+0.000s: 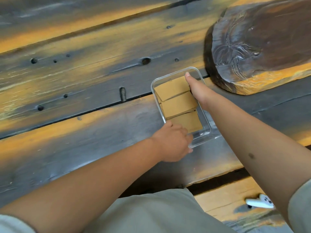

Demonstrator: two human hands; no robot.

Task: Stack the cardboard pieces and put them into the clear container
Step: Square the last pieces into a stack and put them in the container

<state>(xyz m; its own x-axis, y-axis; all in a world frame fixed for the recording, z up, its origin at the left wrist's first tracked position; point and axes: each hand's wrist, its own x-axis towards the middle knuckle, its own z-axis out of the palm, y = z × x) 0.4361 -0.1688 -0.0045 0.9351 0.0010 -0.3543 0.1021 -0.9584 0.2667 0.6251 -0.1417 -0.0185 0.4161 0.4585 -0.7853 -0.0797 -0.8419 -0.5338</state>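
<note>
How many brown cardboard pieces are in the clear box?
3 show in the clear container: the far piece under the right hand, the middle piece, and the near piece by the left hand. More may hide underneath.

Cardboard pieces (178, 101) overlapping inside clear container (206, 115); right hand (196, 88) on them; left hand (175, 142) at near corner.

Dark weathered wooden plank table (84, 78), orange-streaked, with knot holes and gaps between boards, bearing a clear container (206, 118) near its front edge and a dark carved wooden slab (262, 44) at the far right, just beside it.
</note>
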